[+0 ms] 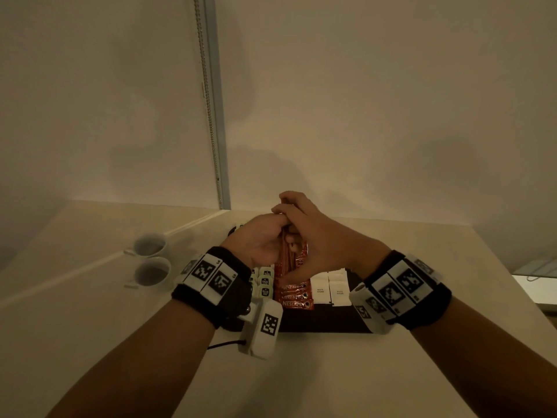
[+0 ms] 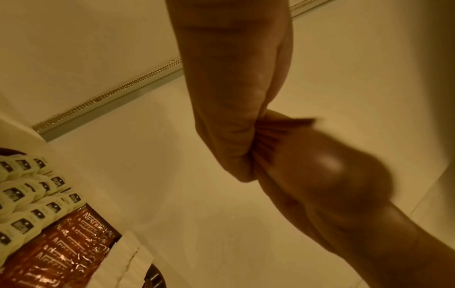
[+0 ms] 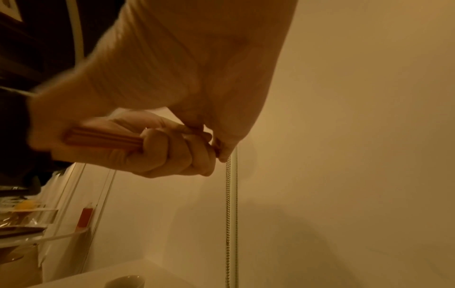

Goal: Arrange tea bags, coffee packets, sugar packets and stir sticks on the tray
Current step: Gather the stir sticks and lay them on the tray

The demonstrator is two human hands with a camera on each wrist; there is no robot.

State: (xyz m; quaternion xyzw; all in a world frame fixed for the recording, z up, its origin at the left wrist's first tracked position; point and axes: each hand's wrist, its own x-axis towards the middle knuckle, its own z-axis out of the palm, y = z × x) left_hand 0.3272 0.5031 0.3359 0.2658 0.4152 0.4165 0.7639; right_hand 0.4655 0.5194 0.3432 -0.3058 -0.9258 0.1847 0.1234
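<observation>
Both hands meet above the black tray [image 1: 325, 322] around a bundle of brown stir sticks [image 1: 285, 251]. My left hand [image 1: 271, 233] grips the bundle around its middle, fingers curled. My right hand [image 1: 294, 211] pinches the bundle's upper end. The right wrist view shows the stir sticks [image 3: 103, 138] jutting from the left fist [image 3: 157, 150]. On the tray lie rows of pale tea bags [image 1: 264, 285], red coffee packets [image 1: 297, 295] and white sugar packets [image 1: 331, 289]. The left wrist view shows the tea bags [image 2: 32, 187], coffee packets [image 2: 68, 249] and stick ends [image 2: 278, 132].
Two white cups [image 1: 150, 244] [image 1: 152, 271] stand on the pale table left of the tray. A bead chain [image 1: 208, 101] hangs down the wall behind. The table's right edge [image 1: 497, 267] runs close to my right wrist.
</observation>
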